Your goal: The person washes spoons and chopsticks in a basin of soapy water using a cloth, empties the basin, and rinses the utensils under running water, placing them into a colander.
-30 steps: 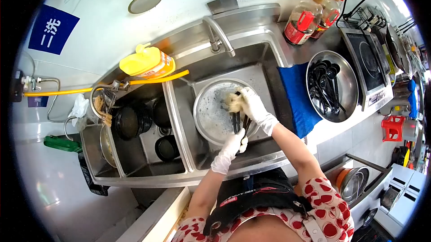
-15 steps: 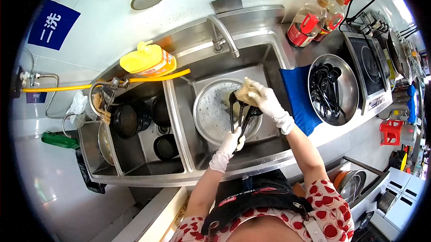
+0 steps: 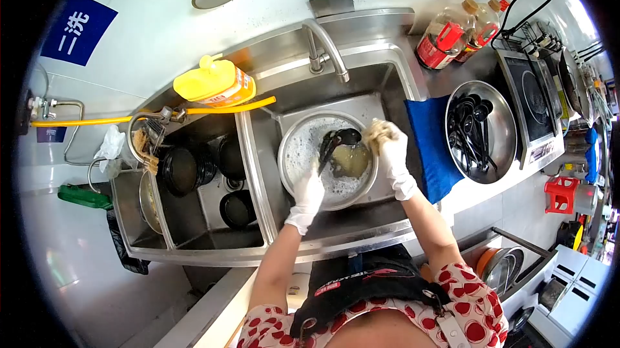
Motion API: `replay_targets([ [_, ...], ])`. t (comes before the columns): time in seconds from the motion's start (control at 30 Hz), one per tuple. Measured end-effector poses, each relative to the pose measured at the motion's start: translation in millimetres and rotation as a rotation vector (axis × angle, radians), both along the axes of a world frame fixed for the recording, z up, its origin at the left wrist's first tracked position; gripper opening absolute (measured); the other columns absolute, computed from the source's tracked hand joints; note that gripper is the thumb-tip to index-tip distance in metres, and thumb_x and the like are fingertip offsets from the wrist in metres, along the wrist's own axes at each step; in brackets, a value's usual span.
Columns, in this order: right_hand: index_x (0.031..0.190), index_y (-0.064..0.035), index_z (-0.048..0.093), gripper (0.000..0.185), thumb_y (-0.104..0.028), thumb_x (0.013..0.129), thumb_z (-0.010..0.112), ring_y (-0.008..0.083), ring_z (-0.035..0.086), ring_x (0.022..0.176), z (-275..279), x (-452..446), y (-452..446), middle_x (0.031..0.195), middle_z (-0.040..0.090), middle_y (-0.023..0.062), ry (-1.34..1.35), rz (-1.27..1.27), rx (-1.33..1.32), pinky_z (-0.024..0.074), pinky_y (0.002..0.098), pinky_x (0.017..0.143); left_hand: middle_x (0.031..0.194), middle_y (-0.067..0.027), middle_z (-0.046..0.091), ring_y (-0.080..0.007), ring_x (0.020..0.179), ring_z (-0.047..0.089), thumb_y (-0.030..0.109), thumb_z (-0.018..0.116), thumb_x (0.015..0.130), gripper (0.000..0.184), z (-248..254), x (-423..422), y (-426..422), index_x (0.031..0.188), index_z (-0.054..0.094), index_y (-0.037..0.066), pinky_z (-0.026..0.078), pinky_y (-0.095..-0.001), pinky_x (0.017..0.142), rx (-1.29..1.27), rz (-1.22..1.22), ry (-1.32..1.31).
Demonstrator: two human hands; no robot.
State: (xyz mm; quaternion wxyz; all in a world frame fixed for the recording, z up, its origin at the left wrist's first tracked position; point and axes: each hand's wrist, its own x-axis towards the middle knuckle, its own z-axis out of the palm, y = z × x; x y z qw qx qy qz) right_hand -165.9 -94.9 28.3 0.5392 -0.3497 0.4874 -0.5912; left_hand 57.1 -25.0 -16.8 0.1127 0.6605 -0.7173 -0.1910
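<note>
Black long-handled utensils [image 3: 341,139] slant from the left hand [image 3: 309,194] over the round basin [image 3: 281,161], heads toward its far edge — frothy water [image 3: 305,149] beneath. A crumpled beige scrubber [image 3: 378,132] — bunched in the right hand [image 3: 393,152] — hovers by the basin's right rim.

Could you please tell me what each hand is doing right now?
Left hand: closed, holding black spoons over the basin.
Right hand: closed, holding a pale cloth.

Hands [image 3: 308,194] white-gloved; black apron [image 3: 381,285] (red label [image 3: 327,288]); red-spotted sleeves [image 3: 473,299].
</note>
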Motion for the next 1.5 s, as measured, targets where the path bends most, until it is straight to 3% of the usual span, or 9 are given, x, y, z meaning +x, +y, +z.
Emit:
replay_targets([
  [0.23,0.109,-0.0083,0.059,0.032,-0.022,0.081,0.06,0.0324,0.049,0.112,35.7,29.6,18.9,0.112,0.057,0.0135,1.207,0.256,-0.545,0.0353,0.0418,0.099,0.058,-0.0091,0.056,-0.0247,0.047,0.056,0.007,0.049,0.081,0.043,14.4,8.2,-16.5,0.124,0.048,0.002,0.045,-0.0361,0.042,-0.249,-0.195,-0.219],
  [0.4,0.106,0.001,0.058,0.028,-0.023,0.094,0.049,0.0124,0.057,0.09,-31.5,1.4,9.6,0.096,0.063,0.0058,-0.152,0.2,0.204,0.0424,0.0256,0.088,0.061,-0.0093,0.056,-0.0252,0.049,0.056,0.006,0.053,0.077,0.041,16.7,15.7,-5.9,0.118,0.051,0.001,0.046,-0.0362,0.044,-0.265,-0.254,-0.165],
  [0.57,0.108,-0.0015,0.061,0.026,-0.019,0.089,0.056,0.0167,0.053,0.103,33.3,7.8,14.5,0.111,0.058,0.0067,0.335,0.395,-0.143,0.0394,0.0289,0.093,0.061,-0.0102,0.056,-0.0262,0.049,0.057,0.009,0.052,0.08,0.032,22.4,21.9,-16.7,0.111,0.054,0.001,0.046,-0.0362,0.043,-0.278,-0.405,-0.153],
  [0.63,0.112,-0.0022,0.06,0.029,-0.01,0.084,0.059,0.0244,0.052,0.108,11.9,19.1,31.2,0.115,0.057,0.0115,1.116,0.417,-0.399,0.0381,0.0308,0.096,0.061,-0.0104,0.056,-0.0249,0.049,0.057,0.011,0.051,0.083,0.025,36.6,17.0,-23.0,0.106,0.056,0.002,0.046,-0.035,0.043,-0.305,-0.431,-0.19],
  [0.83,0.099,-0.0016,0.065,0.018,-0.008,0.085,0.056,0.0221,0.054,0.107,-21.0,-16.4,23.1,0.106,0.063,0.0128,0.081,0.277,0.221,0.0405,0.0314,0.094,0.061,-0.0085,0.053,-0.0221,0.049,0.056,0.01,0.053,0.082,0.025,36.6,28.3,-8.9,0.105,0.056,0.002,0.045,-0.0327,0.041,-0.363,-0.545,-0.185],
  [1.0,0.107,-0.0021,0.063,0.027,-0.017,0.085,0.06,0.0298,0.052,0.111,-7.9,9.0,18.9,0.125,0.051,0.0157,0.76,0.637,-0.306,0.0375,0.0378,0.098,0.062,-0.0027,0.047,-0.0153,0.05,0.052,0.011,0.056,0.077,0.031,45.5,28.5,-17.9,0.107,0.058,0.003,0.044,-0.0277,0.042,-0.463,-0.707,-0.305],
  [1.13,0.113,0.0022,0.058,0.034,-0.023,0.09,0.055,0.0182,0.053,0.109,-29.9,10.3,14.9,0.117,0.059,0.0114,-0.059,0.652,0.231,0.0397,0.03,0.095,0.063,-0.0017,0.047,-0.0141,0.051,0.052,0.013,0.057,0.078,0.029,36.5,37.1,-12.5,0.105,0.059,0.005,0.043,-0.0269,0.042,-0.481,-0.752,-0.383],
  [1.3,0.118,-0.0092,0.057,0.042,-0.039,0.088,0.054,0.0172,0.057,0.092,-21.6,-3.0,-1.0,0.104,0.061,0.0079,0.092,0.789,0.456,0.0528,0.0326,0.058,0.063,-0.0011,0.05,-0.013,0.051,0.052,0.015,0.057,0.078,0.026,33.3,36.6,-4.6,0.103,0.06,0.006,0.043,-0.0259,0.044,-0.54,-0.74,-0.389],
  [1.5,0.113,0.0016,0.056,0.031,-0.017,0.089,0.057,0.0163,0.059,0.092,-54.3,10.4,-1.1,0.105,0.062,0.0094,0.039,0.89,0.236,0.0471,0.0273,0.081,0.064,-0.0033,0.053,-0.0161,0.05,0.056,0.014,0.057,0.079,0.025,53.5,34.2,-28.1,0.101,0.059,0.003,0.047,-0.028,0.043,-0.39,-0.826,-0.29],
])
